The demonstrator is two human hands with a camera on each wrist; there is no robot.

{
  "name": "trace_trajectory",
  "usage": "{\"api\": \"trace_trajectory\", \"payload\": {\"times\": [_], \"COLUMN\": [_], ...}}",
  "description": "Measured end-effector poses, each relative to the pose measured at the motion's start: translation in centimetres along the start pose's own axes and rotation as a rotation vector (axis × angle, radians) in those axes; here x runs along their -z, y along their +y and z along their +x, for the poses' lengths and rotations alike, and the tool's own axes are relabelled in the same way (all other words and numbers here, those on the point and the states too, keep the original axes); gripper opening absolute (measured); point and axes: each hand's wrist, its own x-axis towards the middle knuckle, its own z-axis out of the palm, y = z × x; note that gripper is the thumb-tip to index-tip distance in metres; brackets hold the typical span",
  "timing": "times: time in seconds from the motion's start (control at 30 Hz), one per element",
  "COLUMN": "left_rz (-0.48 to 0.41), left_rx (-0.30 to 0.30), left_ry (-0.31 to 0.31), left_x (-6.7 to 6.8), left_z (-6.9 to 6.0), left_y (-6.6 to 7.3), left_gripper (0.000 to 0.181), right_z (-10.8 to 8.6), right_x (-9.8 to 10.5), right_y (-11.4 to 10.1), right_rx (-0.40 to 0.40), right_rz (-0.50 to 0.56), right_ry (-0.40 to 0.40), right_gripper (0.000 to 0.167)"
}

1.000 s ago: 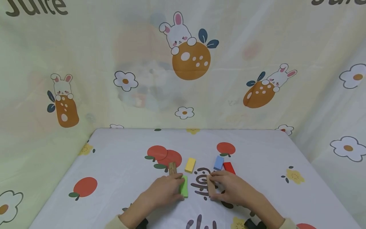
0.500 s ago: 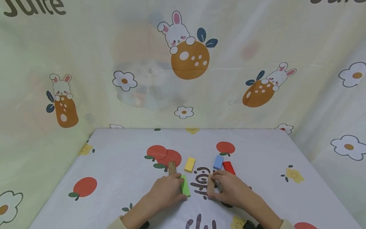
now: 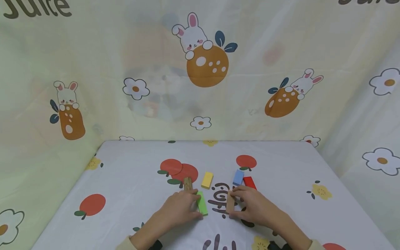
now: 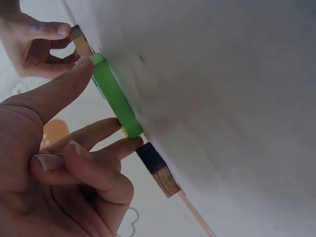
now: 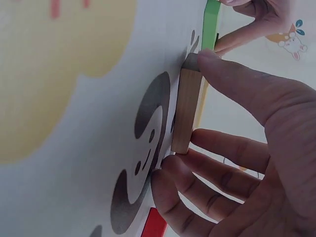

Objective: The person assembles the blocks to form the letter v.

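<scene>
Your left grip (image 3: 178, 207) is pinching the green block (image 3: 202, 204) by its ends, your right grip (image 3: 257, 207) the tan block (image 3: 230, 202) likewise — both are sitting apart on the tabletop (image 3: 137, 173). You're probably steadying them: try keeping pressure even — and staying clear of the red block (image 3: 250, 183).

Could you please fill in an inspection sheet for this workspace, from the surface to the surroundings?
Surface: white patterned cloth, lying over a flat top.
Job's things: green block and light wooden block, apart from each other, one held in each hand.
Clutter: yellow block, blue block and partly hidden red block farther back; brown block, partly hidden by the left hand.
Hands: left hand pinches the green block; right hand pinches the light wooden block.
Cables: nothing seen.
Surroundings: pale printed sheet behind and at both sides.
</scene>
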Motion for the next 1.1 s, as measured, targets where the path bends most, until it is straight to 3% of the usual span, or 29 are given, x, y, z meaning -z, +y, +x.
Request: {"api": "trace_trajectory", "payload": {"times": [0.17,0.47,0.7,1.1], "left_rz": [-0.002,-0.053,-0.074,-0.079], "left_rx": [-0.023,-0.016,-0.010,-0.039], "left_ry": [0.030,0.025,0.005,0.021], "left_x": [-0.1,-0.5,-0.2,-0.3], "left_z": [0.0,0.3,0.5,0.7], "left_y": [-0.3,-0.9,-1.0,-0.9], "left_gripper": [0.058,0.065,0.069,0.066], "right_z": [0.0,0.3,0.4,0.5], "right_x": [0.0,0.1,0.1,0.0], "right_y": [0.4,1.0,1.5,1.6], "right_rx": [0.007,-0.040,-0.078,-0.052], "right_rz": [0.036,0.153,0.172,0.175], "right_ry": [-0.017,-0.058,-0.056,-0.033], "right_gripper": [0.070,0.074,0.072,0.070]}}
